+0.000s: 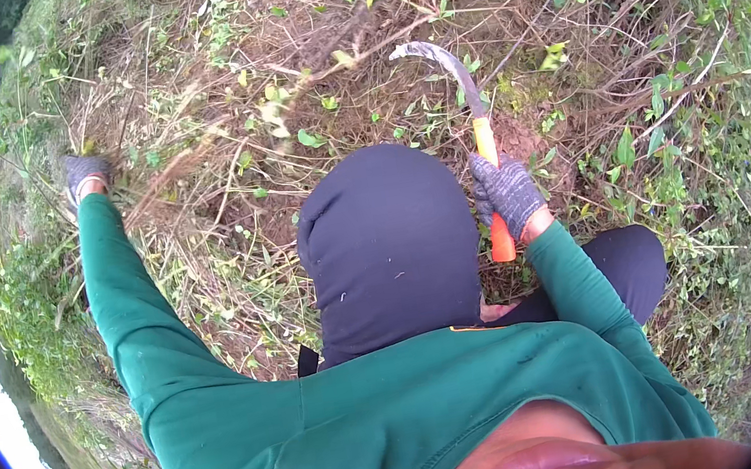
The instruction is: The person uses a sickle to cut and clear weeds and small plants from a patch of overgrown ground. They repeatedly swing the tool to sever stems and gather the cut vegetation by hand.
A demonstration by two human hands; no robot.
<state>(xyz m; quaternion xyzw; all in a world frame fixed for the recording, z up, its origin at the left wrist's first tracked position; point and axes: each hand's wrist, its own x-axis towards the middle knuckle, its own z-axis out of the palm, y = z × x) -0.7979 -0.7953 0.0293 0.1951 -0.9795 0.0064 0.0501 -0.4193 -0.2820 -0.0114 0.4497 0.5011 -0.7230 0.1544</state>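
My right hand point(507, 192), in a grey knitted glove, is closed round the orange and yellow handle of a sickle point(484, 136). The sickle's curved blade points away from me and bends left at its tip, above brush-covered soil. Far out to the left, my left hand point(87, 173) wears a similar glove. Its fingers look closed on plant stems point(177, 172), brown and smeared by motion, that reach to the right; the grip itself is partly hidden.
My bent knee point(390, 232) in dark trousers lies between my hands. Cut stalks and dry twigs point(223, 189) litter the ground. Leafy plants point(625, 149) and tangled branches stand at the right, with green bushes point(33, 315) at the left.
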